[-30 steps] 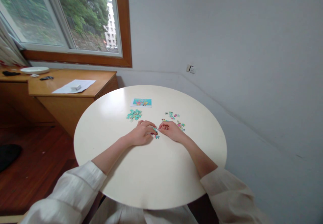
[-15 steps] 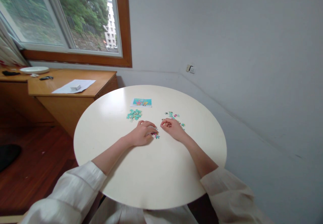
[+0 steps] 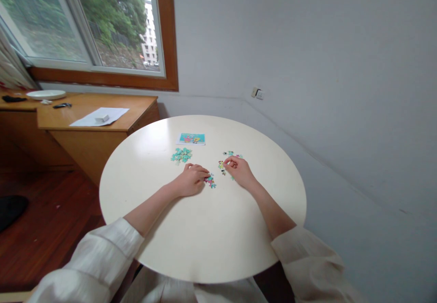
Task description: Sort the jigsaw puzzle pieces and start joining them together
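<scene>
A small patch of joined jigsaw pieces (image 3: 211, 182) lies on the table before me. My left hand (image 3: 193, 179) rests at its left edge, fingers bent and pressed on it. To the right, my right hand (image 3: 238, 169) hovers over scattered loose jigsaw pieces (image 3: 222, 172), thumb and fingertips pinched together near some yellow ones. Whether a piece is in that pinch is too small to see. Behind my left hand sits a heap of mostly turquoise jigsaw pieces (image 3: 182, 155). Beyond the heap is a picture card (image 3: 191, 139) with pink and yellow figures.
The round white table (image 3: 191, 234) fills the space before me. At the left stands a wooden desk (image 3: 82, 98) with a paper sheet (image 3: 88, 118), a small white box (image 3: 102, 118) and a white plate (image 3: 47, 94). A wall runs behind and right.
My right hand has moved right and slightly away from me, uncovering yellow pieces. My left hand has shifted a little left, so more of the joined patch shows.
</scene>
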Available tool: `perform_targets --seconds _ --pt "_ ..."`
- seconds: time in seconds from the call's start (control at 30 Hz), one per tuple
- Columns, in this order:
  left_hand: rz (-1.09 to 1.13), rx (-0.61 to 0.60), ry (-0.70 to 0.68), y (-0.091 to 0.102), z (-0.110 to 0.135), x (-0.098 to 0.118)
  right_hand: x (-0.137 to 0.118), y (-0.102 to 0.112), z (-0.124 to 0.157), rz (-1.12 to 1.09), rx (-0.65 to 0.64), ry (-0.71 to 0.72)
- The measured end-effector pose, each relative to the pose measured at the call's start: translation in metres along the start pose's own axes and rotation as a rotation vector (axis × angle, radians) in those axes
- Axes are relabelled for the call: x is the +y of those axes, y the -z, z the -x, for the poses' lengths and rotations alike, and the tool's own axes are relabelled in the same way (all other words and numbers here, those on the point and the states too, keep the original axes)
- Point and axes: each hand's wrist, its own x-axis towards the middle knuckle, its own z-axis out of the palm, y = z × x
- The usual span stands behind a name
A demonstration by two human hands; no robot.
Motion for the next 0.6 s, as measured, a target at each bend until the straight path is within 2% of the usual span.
perform_targets --seconds 0.23,0.6 --pt "0.008 -0.011 -0.012 0.0 0.001 0.0 0.009 0.006 -0.004 0.065 0.101 -0.01" --pt "0.078 0.108 0.024 -0.011 0.0 -0.015 0.017 0.009 -0.006 0.177 0.16 0.024"
